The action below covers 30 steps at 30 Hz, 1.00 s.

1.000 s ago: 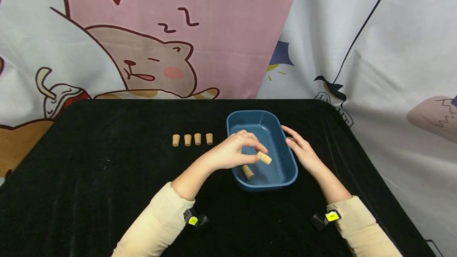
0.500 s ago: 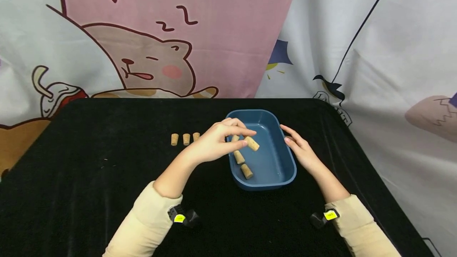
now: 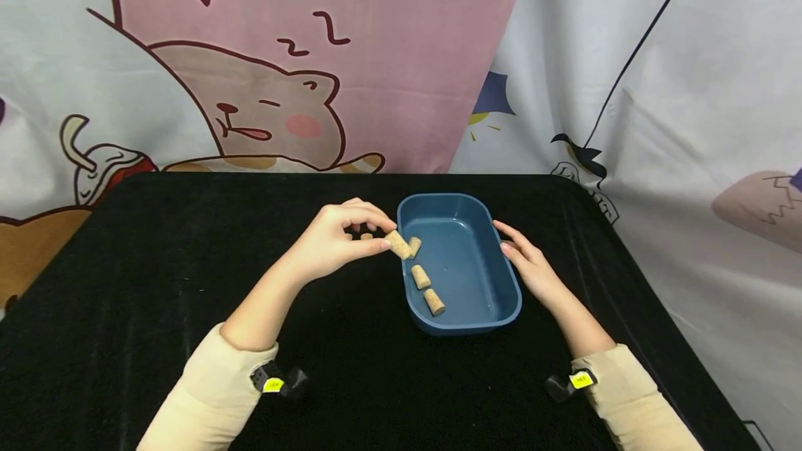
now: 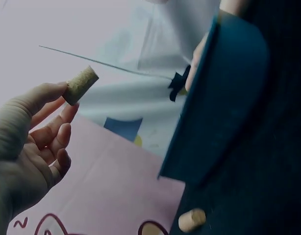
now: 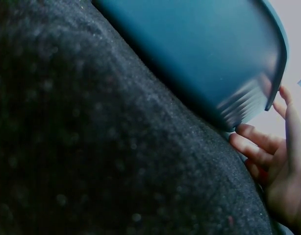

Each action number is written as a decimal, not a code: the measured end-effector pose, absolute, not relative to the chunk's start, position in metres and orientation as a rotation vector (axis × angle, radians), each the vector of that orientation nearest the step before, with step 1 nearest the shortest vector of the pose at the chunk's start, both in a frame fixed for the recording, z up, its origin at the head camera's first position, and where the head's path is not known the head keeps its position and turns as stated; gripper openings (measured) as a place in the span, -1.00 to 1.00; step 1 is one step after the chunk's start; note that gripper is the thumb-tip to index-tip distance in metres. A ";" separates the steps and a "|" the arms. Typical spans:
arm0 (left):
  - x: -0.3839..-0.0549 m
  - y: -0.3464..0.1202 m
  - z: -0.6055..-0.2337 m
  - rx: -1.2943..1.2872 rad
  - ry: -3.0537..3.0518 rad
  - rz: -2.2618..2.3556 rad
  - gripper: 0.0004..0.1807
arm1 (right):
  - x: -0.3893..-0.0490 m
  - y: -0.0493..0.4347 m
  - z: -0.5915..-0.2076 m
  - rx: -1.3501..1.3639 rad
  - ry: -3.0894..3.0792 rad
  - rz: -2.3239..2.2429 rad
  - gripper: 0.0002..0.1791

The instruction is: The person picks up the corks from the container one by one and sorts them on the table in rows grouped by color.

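Observation:
My left hand (image 3: 328, 239) pinches a cork (image 3: 398, 245) between thumb and fingertips, at the left rim of a blue plastic bin (image 3: 470, 329). In the left wrist view the same cork (image 4: 81, 85) is tilted, with the other fingers loosely bent below. Inside the bin, along its left side, lie a cork (image 3: 415, 248), a second cork (image 3: 420, 276) and a third cork (image 3: 434, 302). My right hand (image 3: 531, 266) rests with extended fingers against the bin's right side; its fingertips touch the outer wall in the right wrist view.
Behind the left hand, part of a cork (image 3: 366, 236) shows on the black cloth (image 3: 156, 284); the hand hides others of that row. A printed curtain (image 3: 407, 54) hangs beyond the table's far edge.
My left hand has moved left from above the bin to its left rim, still pinching the cork. It now hides most of the cork row. The right hand and bin have stayed put.

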<state>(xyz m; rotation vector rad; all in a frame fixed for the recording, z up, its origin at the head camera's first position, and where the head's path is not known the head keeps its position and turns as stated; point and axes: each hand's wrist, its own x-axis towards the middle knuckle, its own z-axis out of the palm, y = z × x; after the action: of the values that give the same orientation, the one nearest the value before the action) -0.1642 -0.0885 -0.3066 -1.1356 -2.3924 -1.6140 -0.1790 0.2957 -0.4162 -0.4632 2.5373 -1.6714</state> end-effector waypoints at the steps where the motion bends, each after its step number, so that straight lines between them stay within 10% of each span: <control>1: -0.164 -0.092 -0.308 -1.123 -2.404 -1.604 -0.84 | -0.179 0.295 -0.416 -0.468 2.539 -1.675 -0.45; 30: -0.189 -0.115 -0.386 -1.132 -2.747 -1.411 -0.77 | -0.179 0.296 -0.416 -0.492 2.532 -1.669 -0.45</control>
<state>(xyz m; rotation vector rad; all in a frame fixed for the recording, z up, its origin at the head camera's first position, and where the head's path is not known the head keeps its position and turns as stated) -0.1893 -0.1147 -0.3861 -1.1324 -2.7469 -1.4106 -0.1786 0.2964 -0.4156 -0.4921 2.5319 -1.6694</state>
